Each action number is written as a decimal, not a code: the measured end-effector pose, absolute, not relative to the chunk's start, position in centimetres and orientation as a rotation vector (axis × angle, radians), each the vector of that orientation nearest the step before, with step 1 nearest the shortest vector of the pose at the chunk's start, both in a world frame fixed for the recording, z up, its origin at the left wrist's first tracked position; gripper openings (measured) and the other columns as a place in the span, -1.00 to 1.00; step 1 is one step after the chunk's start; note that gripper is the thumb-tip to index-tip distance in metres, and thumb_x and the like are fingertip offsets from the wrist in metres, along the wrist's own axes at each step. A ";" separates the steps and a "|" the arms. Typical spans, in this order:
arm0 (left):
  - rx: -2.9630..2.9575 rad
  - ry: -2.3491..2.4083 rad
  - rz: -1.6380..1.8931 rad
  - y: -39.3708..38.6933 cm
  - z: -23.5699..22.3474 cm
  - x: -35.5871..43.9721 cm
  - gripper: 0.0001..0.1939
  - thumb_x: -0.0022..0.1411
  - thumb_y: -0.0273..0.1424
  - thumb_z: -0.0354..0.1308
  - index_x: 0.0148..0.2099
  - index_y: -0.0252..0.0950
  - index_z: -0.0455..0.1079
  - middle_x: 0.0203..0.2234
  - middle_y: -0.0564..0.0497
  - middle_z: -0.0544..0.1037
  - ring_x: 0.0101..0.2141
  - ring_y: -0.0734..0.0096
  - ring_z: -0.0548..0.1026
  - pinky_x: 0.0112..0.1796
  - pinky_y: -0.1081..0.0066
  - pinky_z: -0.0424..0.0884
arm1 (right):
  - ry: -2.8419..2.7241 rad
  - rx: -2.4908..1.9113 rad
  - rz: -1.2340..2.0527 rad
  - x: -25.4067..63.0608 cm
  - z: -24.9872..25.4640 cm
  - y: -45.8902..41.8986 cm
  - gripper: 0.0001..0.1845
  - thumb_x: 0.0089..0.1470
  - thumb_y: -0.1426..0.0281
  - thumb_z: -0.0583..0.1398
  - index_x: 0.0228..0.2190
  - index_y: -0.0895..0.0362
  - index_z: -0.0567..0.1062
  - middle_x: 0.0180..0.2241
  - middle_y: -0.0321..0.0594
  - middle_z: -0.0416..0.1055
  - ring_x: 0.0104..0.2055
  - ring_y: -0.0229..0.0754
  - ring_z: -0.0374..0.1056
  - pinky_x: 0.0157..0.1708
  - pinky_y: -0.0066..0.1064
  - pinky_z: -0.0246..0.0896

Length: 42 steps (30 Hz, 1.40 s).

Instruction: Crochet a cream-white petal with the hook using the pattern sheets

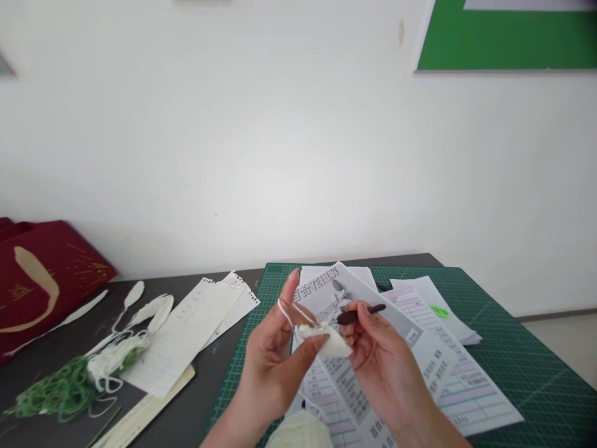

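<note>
My left hand pinches a small white crocheted piece between thumb and fingers. White yarn loops over its raised index finger and runs to the piece. In my right hand is a crochet hook with a dark brown handle, held close above the piece. The hook's tip is hidden by the fingers and the work. Below my hands, at the bottom edge, sits a ball of white yarn, partly cut off, with a strand rising from it.
Printed sheets lie on a green cutting mat. A bright green ring-like item rests on papers at right. On the dark table at left are handwritten sheets, green yarn, white crocheted pieces and a red bag.
</note>
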<state>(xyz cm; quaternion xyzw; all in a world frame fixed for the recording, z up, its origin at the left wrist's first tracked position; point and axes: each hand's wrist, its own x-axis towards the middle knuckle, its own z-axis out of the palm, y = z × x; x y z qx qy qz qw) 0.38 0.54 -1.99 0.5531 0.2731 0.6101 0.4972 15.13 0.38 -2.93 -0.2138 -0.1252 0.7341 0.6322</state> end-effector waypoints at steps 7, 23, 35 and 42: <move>1.435 0.752 1.556 0.6 -2.1 0.2 -0.58 0.10 -0.57 0.26 -0.02 -0.06 0.48 -0.46 0.07 0.49 -0.37 0.41 0.42 -0.22 0.37 0.40 | -0.274 -0.475 1.636 14.7 -2.9 0.3 -0.85 -0.09 0.41 0.39 -0.43 0.23 0.59 -0.56 -0.24 0.53 -0.54 -0.36 0.42 -0.52 -0.62 0.36; 1.521 0.700 1.513 0.6 -1.8 -0.1 -0.43 0.12 -0.54 0.24 0.14 0.04 0.37 -0.46 0.05 0.54 -0.40 0.36 0.44 -0.26 0.31 0.39 | -0.411 -0.491 1.561 14.6 -2.6 -0.2 -0.83 -0.07 0.32 0.38 -0.44 0.17 0.58 -0.53 -0.25 0.53 -0.51 -0.32 0.42 -0.46 -0.53 0.37; 1.631 0.868 1.398 0.9 -1.1 -0.4 -0.53 0.13 -0.49 0.24 0.10 -0.10 0.44 -0.44 0.00 0.52 -0.38 0.36 0.42 -0.24 0.34 0.39 | -0.587 -0.495 1.584 14.9 -2.9 0.4 -0.84 0.03 0.32 0.31 -0.43 0.18 0.56 -0.55 -0.27 0.51 -0.52 -0.35 0.40 -0.45 -0.54 0.32; 1.659 0.994 1.339 0.6 -1.0 -0.6 -0.46 0.11 -0.49 0.24 0.16 -0.13 0.37 -0.44 0.03 0.53 -0.34 0.32 0.45 -0.07 0.28 0.31 | -0.712 -0.606 1.458 15.4 -3.1 0.8 -0.80 0.00 0.28 0.32 -0.47 0.18 0.56 -0.55 -0.26 0.50 -0.51 -0.30 0.40 -0.44 -0.49 0.33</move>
